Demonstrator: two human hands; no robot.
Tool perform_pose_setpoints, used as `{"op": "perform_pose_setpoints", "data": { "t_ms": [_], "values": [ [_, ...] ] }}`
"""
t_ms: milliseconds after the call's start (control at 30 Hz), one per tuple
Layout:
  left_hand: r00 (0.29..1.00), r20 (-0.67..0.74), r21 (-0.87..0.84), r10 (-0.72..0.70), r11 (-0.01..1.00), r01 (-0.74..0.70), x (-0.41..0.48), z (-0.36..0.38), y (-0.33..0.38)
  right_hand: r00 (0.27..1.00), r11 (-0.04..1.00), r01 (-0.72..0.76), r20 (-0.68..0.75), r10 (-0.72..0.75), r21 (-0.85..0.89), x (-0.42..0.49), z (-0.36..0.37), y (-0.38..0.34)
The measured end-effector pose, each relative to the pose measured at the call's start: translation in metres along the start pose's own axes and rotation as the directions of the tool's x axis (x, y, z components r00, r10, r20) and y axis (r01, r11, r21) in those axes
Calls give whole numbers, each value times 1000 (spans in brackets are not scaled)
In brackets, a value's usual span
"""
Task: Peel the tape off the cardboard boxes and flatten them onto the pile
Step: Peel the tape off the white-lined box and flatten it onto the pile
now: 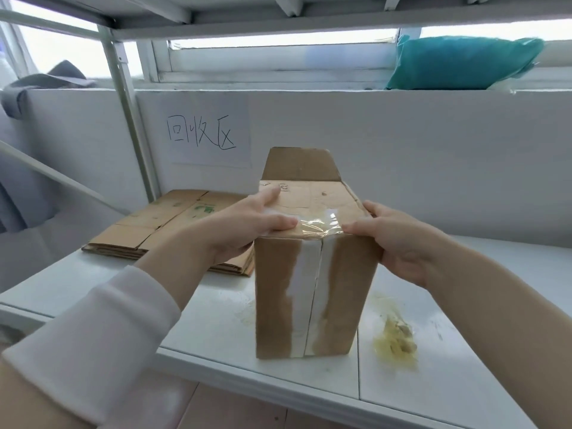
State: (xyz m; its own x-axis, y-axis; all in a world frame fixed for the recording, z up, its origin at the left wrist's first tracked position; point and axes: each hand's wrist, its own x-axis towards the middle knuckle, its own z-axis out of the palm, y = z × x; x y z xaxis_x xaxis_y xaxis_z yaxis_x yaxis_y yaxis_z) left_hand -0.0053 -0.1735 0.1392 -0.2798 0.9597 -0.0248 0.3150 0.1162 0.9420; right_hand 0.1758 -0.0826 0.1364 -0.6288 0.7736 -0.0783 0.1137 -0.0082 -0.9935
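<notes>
Mid-job here, nowhere near the end for this one. The box stands on end on the worktop, right between the hands. The left hand grips its top left corner, fingers lying across the top and thumb down on the tape. The right hand clamps the top right edge, thumb tip on the other end of that same wrinkly clear strip. It looks like the person is working an edge loose with the thumbs, but can't tell if any of it has lifted yet.

Done so far, going by what's lying around: a pile of flattened boxes sits beyond the left hand, and a yellowish wad of what looks like pulled tape lies just below the right hand.

Still left on this box: the clear strip on top, plus a white strip running down the front seam. The far flap is already sticking up. After that it needs collapsing and going onto the pile. No other unflattened boxes in view.
</notes>
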Motion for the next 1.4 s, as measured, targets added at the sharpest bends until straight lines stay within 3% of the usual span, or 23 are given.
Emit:
{"op": "perform_pose_setpoints", "data": {
  "t_ms": [133,300,367,433,500,667,800,1000,1067,1167,1233,1400],
  "values": [
    [1000,7,85,-19,996,19,3,-6,-4,999,994,-35,-39,31,-101,9,7,-5],
    [999,-47,334,0,943,16,-1,0,2,989,970,-18,-144,-18,-243,-4,7,-7],
    [998,-51,338,24,941,-6,-1,2,1,956,856,40,-229,-182,-515,-14,8,-7],
    [998,-58,326,27,945,-7,-2,3,1,918,649,52,-220,-331,-759,-24,12,-11],
    [997,-70,323,26,946,-2,-3,4,3,910,580,77,-181,-374,-811,-28,17,-16],
    [997,-77,337,30,941,-2,-7,6,4,917,698,142,-173,-360,-702,-23,28,-18],
    [997,-77,373,24,928,6,-8,3,4,864,838,282,-256,-434,-467,-18,33,-6],
    [994,-64,390,83,920,-52,-12,7,2,836,856,474,-200,-511,-207,-38,31,18],
    [974,-45,438,220,881,-179,-12,8,-1,766,775,536,-193,-613,-335,-41,30,24],
    [919,96,496,381,783,-376,-15,6,-5,544,466,593,-100,-833,-657,-41,34,31],
    [912,174,536,372,741,-405,-17,0,-6,422,324,611,-49,-905,-722,-38,35,40],
    [915,227,600,334,691,-402,-18,-9,-7,158,141,628,-52,-986,-765,-37,34,54]
  ]
}}
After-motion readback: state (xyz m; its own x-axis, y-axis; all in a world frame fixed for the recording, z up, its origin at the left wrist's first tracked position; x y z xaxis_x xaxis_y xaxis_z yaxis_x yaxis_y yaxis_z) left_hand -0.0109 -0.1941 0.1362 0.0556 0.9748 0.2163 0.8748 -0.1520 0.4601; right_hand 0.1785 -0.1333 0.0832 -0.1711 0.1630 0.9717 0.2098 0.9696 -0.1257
